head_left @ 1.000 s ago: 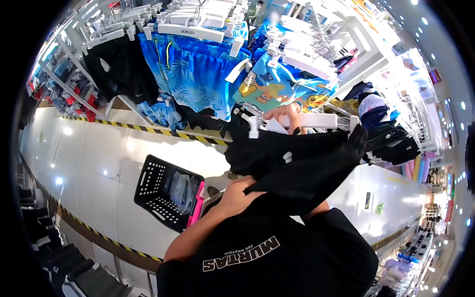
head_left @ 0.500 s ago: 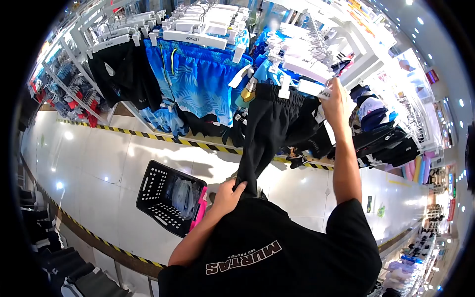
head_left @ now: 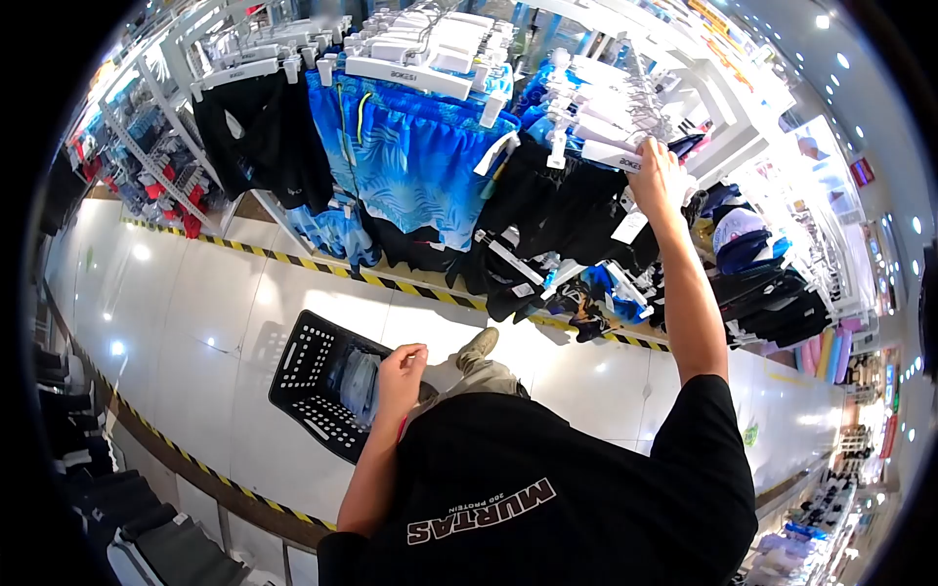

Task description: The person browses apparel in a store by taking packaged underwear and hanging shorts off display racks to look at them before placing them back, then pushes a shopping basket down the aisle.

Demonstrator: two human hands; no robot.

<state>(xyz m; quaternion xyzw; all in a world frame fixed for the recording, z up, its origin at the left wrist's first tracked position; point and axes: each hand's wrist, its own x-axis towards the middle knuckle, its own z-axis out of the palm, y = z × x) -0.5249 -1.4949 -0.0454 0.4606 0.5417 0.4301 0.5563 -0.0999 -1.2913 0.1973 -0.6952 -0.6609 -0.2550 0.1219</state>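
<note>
My right hand (head_left: 658,178) is closed around the end of a white clip hanger (head_left: 613,156) at the front of the rack. Black shorts (head_left: 572,210) hang from this hanger, with a white paper tag (head_left: 629,229) showing beside them. My left hand (head_left: 400,379) holds nothing, its fingers loosely bent and apart from the shorts. It is just in front of a black shopping basket (head_left: 293,376) on the floor, covering part of the rim. Inside the basket lie some bluish-grey items (head_left: 358,383), whose kind I cannot make out.
Blue leaf-patterned shorts (head_left: 401,156) and other black shorts (head_left: 259,137) hang to the left on the same rack. Black-and-yellow tape (head_left: 391,283) edges the rack's base. Folded dark clothes (head_left: 176,547) are at lower left. My shoe (head_left: 479,347) stands on the tiled floor.
My left hand has let go of the black shorts' leg and moved left and back toward the basket. The shorts now hang down freely; my right hand stays on the hanger.
</note>
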